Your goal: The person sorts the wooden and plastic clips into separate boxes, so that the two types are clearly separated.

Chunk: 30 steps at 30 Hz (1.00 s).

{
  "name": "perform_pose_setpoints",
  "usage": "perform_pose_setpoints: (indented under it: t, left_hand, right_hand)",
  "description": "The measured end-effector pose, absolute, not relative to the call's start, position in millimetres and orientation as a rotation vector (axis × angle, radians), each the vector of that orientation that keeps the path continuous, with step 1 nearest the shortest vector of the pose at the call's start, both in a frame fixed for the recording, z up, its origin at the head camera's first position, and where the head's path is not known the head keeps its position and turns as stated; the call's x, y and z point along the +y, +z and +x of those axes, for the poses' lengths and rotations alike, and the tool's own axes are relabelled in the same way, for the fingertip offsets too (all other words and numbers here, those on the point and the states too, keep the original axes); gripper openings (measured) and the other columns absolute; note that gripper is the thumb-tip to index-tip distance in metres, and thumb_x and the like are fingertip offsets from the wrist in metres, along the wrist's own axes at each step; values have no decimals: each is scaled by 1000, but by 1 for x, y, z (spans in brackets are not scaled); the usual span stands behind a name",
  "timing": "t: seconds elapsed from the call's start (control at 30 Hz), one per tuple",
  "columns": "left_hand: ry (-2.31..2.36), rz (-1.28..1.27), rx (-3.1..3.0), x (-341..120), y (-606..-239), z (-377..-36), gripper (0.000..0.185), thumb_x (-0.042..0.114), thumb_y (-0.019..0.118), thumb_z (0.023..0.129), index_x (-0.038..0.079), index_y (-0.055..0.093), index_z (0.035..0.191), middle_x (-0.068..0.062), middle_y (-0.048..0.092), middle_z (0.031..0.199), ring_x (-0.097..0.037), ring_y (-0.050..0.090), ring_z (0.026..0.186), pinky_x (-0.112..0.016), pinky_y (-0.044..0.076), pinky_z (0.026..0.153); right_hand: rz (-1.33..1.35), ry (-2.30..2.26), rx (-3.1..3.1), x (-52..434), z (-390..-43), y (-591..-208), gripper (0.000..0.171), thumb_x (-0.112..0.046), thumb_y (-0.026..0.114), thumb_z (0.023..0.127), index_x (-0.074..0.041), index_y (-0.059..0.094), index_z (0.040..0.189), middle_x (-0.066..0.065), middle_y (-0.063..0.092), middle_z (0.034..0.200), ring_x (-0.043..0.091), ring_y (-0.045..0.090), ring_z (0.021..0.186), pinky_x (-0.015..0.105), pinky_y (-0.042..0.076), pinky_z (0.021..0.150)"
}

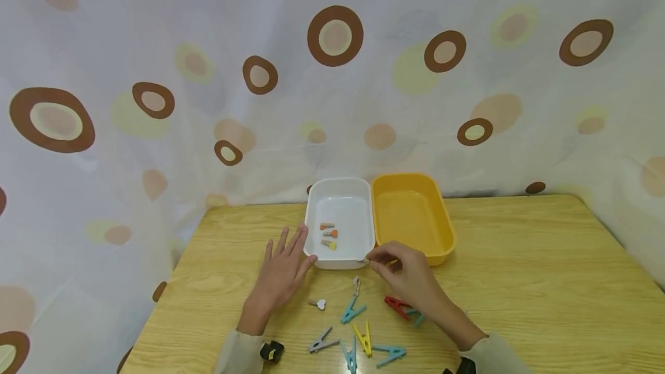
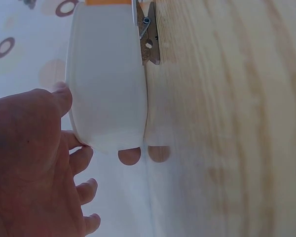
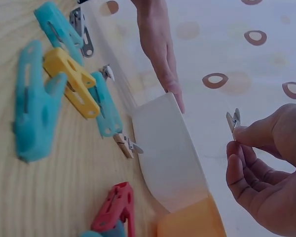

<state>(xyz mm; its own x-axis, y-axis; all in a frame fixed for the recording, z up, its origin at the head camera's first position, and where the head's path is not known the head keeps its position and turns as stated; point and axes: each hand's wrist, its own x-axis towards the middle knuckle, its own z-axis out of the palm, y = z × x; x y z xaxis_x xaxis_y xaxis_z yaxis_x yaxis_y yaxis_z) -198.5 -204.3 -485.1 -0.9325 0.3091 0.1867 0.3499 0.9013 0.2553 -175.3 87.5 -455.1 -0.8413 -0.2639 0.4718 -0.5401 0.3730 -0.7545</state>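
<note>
My right hand (image 1: 383,262) pinches a small wooden clip (image 1: 366,260) between thumb and forefinger, at the front right corner of the white tray (image 1: 314,229). The right wrist view shows that small clip (image 3: 233,120) held above the white tray's wall (image 3: 170,153) by my right hand (image 3: 239,143). My left hand (image 1: 284,267) lies flat on the table with straight fingers touching the tray's left side. Three small clips (image 1: 329,234) lie inside the tray. In the left wrist view my left hand (image 2: 64,148) rests against the tray (image 2: 108,74).
A yellow tray (image 1: 440,229) stands against the white one's right side. Several clothespins lie on the wooden table (image 1: 540,281) in front: a small wooden clip (image 1: 356,285), a heart clip (image 1: 318,304), a teal (image 1: 353,310), a red (image 1: 397,306) and a yellow one (image 1: 363,337). A patterned curtain hangs behind.
</note>
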Motion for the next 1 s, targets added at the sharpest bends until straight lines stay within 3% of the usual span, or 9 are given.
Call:
perform_pose_setpoints:
  t: [1.0]
  left_hand:
    - [-398, -504, -2938, -203, -483, -198, 69, 49, 36, 110, 10, 19, 165, -6, 21, 169, -38, 14, 156, -65, 14, 120]
  right_hand:
    - [683, 1362, -2468, 54, -248, -442, 8, -3, 75, 93, -6, 75, 101, 2, 72, 96, 16, 66, 85, 32, 59, 75]
